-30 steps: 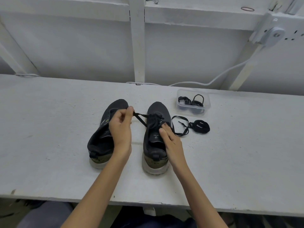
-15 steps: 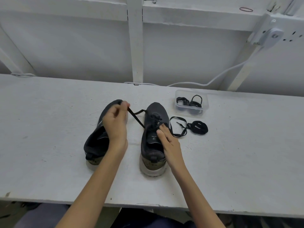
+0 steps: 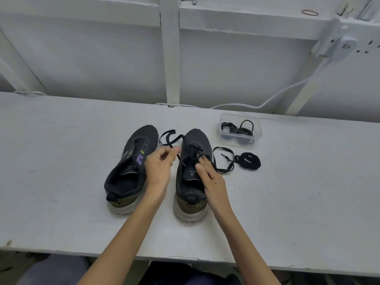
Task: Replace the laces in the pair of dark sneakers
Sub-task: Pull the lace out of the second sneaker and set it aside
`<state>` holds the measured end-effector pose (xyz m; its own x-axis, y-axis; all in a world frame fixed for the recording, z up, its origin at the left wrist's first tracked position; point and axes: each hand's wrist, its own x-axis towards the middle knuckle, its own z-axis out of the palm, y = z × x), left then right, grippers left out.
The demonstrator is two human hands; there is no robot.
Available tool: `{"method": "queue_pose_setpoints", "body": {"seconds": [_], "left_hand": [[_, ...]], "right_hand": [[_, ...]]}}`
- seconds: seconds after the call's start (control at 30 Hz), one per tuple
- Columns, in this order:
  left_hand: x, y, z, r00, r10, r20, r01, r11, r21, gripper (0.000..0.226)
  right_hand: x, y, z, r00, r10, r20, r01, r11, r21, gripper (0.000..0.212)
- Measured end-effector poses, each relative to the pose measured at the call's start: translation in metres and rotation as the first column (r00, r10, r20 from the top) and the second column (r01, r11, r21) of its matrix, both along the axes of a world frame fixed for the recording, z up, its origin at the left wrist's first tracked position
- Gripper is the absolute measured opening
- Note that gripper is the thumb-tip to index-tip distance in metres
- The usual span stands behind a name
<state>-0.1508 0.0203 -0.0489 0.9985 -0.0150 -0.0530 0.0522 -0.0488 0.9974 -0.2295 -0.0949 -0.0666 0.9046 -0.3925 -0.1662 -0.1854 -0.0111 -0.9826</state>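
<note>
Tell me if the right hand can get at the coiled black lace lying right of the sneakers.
Probably yes. The right hand rests with flat fingers on the right sneaker, and the coiled lace lies beside it on the table; only a loose lace loop lies between.

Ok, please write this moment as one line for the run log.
left hand: pinches lace | right hand: presses right sneaker | left sneaker: unlaced | spare laces: in clear box

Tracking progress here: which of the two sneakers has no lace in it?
The left sneaker: its eyelets are bare, while the right sneaker has a black lace threaded.
</note>
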Motion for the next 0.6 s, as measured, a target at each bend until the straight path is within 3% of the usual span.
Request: {"method": "queue_pose_setpoints", "body": {"seconds": [0.13, 0.23, 0.3, 0.43, 0.53, 0.6], "left_hand": [[-0.006, -0.006, -0.004, 0.999, -0.034, -0.028, 0.033, 0.999, -0.028, 0.018], [-0.013, -0.004, -0.01, 0.992, -0.086, -0.089, 0.079, 0.994, -0.073, 0.019], [-0.014, 0.0, -0.012, 0.985, -0.139, -0.104, 0.129, 0.987, -0.099, 0.016], [-0.01, 0.005, -0.018, 0.983, -0.173, -0.067, 0.171, 0.985, -0.037, 0.026], [-0.01, 0.003, -0.021, 0.988, -0.145, -0.062, 0.145, 0.989, 0.002, 0.025], [-0.011, 0.002, -0.024, 0.989, -0.131, -0.061, 0.133, 0.991, 0.021, 0.024]], "right_hand": [[0.0, 0.001, 0.002, 1.0, 0.011, 0.019, -0.01, 0.999, -0.053, 0.04], [0.001, 0.0, 0.003, 0.997, -0.025, 0.074, 0.041, 0.974, -0.224, 0.034], [0.0, -0.003, 0.009, 0.991, -0.058, 0.123, 0.098, 0.932, -0.349, 0.042], [0.013, -0.013, 0.018, 0.978, 0.159, 0.138, -0.002, 0.664, -0.748, 0.047], [0.026, -0.014, 0.021, 0.967, 0.232, 0.108, -0.022, 0.495, -0.868, 0.038], [0.03, -0.016, 0.024, 0.96, 0.261, 0.101, -0.039, 0.481, -0.876, 0.033]]}}
